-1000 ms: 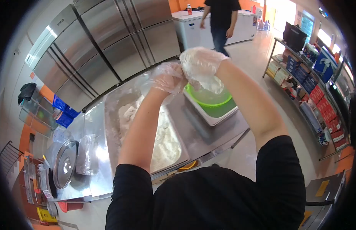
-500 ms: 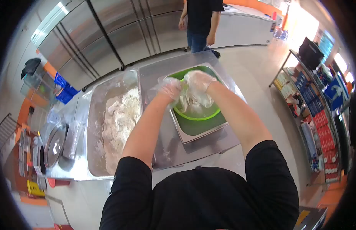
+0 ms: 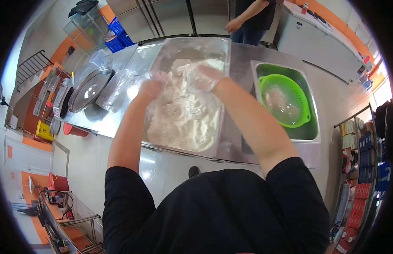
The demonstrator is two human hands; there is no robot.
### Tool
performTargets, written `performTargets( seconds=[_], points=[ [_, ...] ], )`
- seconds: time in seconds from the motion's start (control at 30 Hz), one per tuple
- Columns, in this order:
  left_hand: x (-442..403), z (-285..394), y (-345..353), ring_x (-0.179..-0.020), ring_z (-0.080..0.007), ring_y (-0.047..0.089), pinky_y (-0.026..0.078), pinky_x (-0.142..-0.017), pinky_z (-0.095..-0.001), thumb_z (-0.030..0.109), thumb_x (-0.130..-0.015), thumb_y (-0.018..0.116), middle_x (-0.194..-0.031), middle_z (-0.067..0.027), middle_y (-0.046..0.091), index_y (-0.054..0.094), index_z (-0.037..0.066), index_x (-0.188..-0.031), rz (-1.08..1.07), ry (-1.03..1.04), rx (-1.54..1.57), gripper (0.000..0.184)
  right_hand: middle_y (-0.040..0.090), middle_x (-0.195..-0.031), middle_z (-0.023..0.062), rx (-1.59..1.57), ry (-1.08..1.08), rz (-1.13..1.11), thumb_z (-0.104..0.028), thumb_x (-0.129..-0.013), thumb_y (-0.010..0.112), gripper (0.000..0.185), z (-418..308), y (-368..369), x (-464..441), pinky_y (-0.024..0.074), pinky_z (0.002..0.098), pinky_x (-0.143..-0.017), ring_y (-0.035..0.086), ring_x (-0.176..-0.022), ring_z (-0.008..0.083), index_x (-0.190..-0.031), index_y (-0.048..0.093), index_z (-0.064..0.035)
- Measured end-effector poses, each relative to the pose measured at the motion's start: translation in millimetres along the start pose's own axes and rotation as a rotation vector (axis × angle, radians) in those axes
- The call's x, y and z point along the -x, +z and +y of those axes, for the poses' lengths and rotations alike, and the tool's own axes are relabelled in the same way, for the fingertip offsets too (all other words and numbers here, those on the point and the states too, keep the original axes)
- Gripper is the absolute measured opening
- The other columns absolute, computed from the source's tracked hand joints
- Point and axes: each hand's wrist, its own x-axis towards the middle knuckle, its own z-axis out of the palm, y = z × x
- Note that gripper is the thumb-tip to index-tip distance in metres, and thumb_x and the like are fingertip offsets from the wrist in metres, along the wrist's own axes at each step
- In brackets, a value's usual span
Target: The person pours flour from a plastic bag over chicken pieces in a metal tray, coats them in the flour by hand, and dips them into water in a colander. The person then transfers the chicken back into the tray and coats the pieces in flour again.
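A large metal tray (image 3: 224, 127) holds white flour (image 3: 183, 127), with coated lumps near its far side. My left hand (image 3: 155, 86), in a clear plastic glove, is over the tray's left edge; its fingers are blurred. Over the far part of the flour is my right hand (image 3: 203, 77), also gloved and blurred, beside the lumps. Whether either hand holds anything cannot be made out. To the right, a green basket (image 3: 305, 101) sits in a deep metal pan (image 3: 311, 134), with pale pieces (image 3: 279, 101) in cloudy liquid.
On the steel table's left are a round metal lid (image 3: 91, 89) and clear plastic bags (image 3: 116, 89). Another person (image 3: 253, 19) stands beyond the table, one hand near its far edge. A white chest freezer (image 3: 319, 42) is behind right, a stocked shelf (image 3: 359, 169) at right.
Both hands have moved left from the green basket to the flour tray. Pale pieces now show in the basket. The view has turned left, and the other person stands closer to the table.
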Motion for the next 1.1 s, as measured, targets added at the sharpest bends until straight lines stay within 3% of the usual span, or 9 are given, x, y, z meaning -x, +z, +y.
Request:
performTargets(
  seconds=[0.07, 0.13, 0.23, 0.3, 0.5, 0.67, 0.77, 0.87, 1.1],
  points=[
    [4, -33, 60, -0.094, -0.0293, 0.055, 0.046, -0.075, -0.0382, 0.021, -0.084, 0.035, -0.105, -0.0155, 0.056, 0.051, 0.004, -0.105, -0.086, 0.006, -0.048, 0.031, 0.06, -0.089, 0.0159, 0.626, 0.193, -0.001, -0.011, -0.072, 0.048, 0.02, -7, 30, -20, 0.0453, 0.0324, -0.073, 0.058, -0.083, 0.0273, -0.083, 0.062, -0.002],
    [12, -32, 53, -0.1, -0.0302, 0.052, 0.044, -0.081, -0.039, 0.028, -0.079, 0.043, -0.112, -0.017, 0.051, 0.049, 0.007, -0.111, -0.251, 0.001, 0.011, 0.039, 0.059, -0.098, 0.0186, 0.563, 0.47, 0.109, -0.013, -0.071, 0.048, 0.025, -14, 54, -22, 0.0445, 0.0342, -0.078, 0.057, -0.092, 0.0292, -0.088, 0.063, -0.0015],
    [11, -3, 23, -0.104, -0.0301, 0.051, 0.042, -0.085, -0.0394, 0.03, -0.075, 0.049, -0.114, -0.0164, 0.051, 0.052, 0.008, -0.112, -0.434, 0.066, -0.033, 0.043, 0.059, -0.096, 0.0193, 0.837, 0.513, -0.156, -0.018, -0.069, 0.049, 0.029, 0, 64, -23, 0.0451, 0.0354, -0.078, 0.058, -0.09, 0.0302, -0.09, 0.063, -0.0022],
    [8, -2, 38, -0.103, -0.0294, 0.052, 0.042, -0.085, -0.0389, 0.029, -0.075, 0.049, -0.11, -0.0147, 0.056, 0.058, 0.007, -0.106, -0.397, 0.082, -0.08, 0.039, 0.06, -0.094, 0.0189, 0.783, 0.541, -0.043, -0.02, -0.067, 0.051, 0.028, 41, 86, -12, 0.0468, 0.0355, -0.074, 0.059, -0.086, 0.03, -0.085, 0.064, -0.0031],
    [-23, -13, 85, -0.107, -0.0275, 0.049, 0.041, -0.086, -0.0406, 0.042, -0.075, 0.053, -0.117, -0.0162, 0.049, 0.05, 0.009, -0.116, -0.489, 0.011, 0.222, 0.053, 0.061, -0.096, 0.016, 0.79, 0.782, -0.561, -0.014, -0.061, 0.059, 0.025, 11, 46, -22, 0.047, 0.0353, -0.072, 0.06, -0.085, 0.0275, -0.081, 0.065, -0.0019],
    [-18, -5, 118, -0.102, -0.0297, 0.053, 0.042, -0.083, -0.0395, 0.037, -0.075, 0.051, -0.109, -0.0158, 0.056, 0.056, 0.008, -0.108, -0.294, 0.051, 0.534, 0.044, 0.062, -0.093, 0.0134, 0.864, 0.895, -0.403, -0.013, -0.064, 0.055, 0.024, -36, 54, 6, 0.0475, 0.0359, -0.071, 0.06, -0.084, 0.0247, -0.084, 0.064, -0.0019],
    [-39, -18, 156, -0.099, -0.0261, 0.055, 0.043, -0.081, -0.0383, 0.035, -0.077, 0.049, -0.11, -0.0143, 0.056, 0.055, 0.009, -0.109, -0.299, 0.349, 0.064, 0.041, 0.062, -0.093, 0.013, 0.817, 0.935, -0.23, -0.014, -0.067, 0.053, 0.025, -36, 49, -4, 0.0473, 0.0363, -0.071, 0.06, -0.086, 0.0249, -0.087, 0.064, -0.0035],
    [-10, -3, 45, -0.096, -0.0243, 0.057, 0.044, -0.079, -0.0374, 0.029, -0.08, 0.046, -0.112, -0.0122, 0.055, 0.051, 0.012, -0.114, -0.513, 0.266, -0.055, 0.039, 0.062, -0.092, 0.0134, 0.734, 0.936, -0.118, -0.015, -0.069, 0.051, 0.025, -15, 49, -1, 0.047, 0.0367, -0.072, 0.059, -0.087, 0.0261, -0.088, 0.064, -0.0046],
    [-25, -24, 64, -0.095, -0.0286, 0.056, 0.043, -0.078, -0.0378, 0.044, -0.077, 0.045, -0.101, -0.0132, 0.059, 0.059, 0.006, -0.099, -0.291, -0.003, 0.518, 0.046, 0.06, -0.096, 0.014, 0.812, 0.905, -0.113, -0.02, -0.071, 0.046, 0.029, -16, 56, 0, 0.0448, 0.0359, -0.076, 0.058, -0.09, 0.0275, -0.091, 0.063, -0.0058]
  ],
)
